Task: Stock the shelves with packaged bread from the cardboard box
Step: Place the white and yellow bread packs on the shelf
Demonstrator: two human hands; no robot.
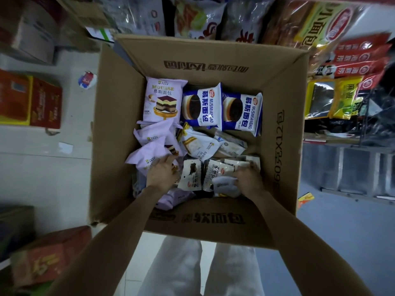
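**A:** Where did things stand with the bread?

**B:** All of it was inside the cardboard box (119,116) on the floor. A lilac mousse pack (163,99) and two blue packs (202,105) lay flat at the far side; the near half was a loose heap. The left hand (163,170) had its fingers curled over a lilac packet (147,155). The right hand (245,175) was grasping a bunch of small white packets (215,171).

**A:** What could have gone wrong?

**B:** The right hand seemed to hold several slippery wrappers at once, so I judged one might slide out on the lift. Squeezing harder would likely have crushed the soft bread. The left hand's grip looked shallow, more on top than around.

**A:** And room to move?

**B:** The box walls stood high around both forearms, and the near flap (198,218) lay under them, so a straight upward lift looked safest. The shelves (350,67) on the right were crowded with hanging bags close to the box edge. A careless swing could have knocked those. The floor (42,163) on the left offered more open space, with red cartons (32,101) set well apart.
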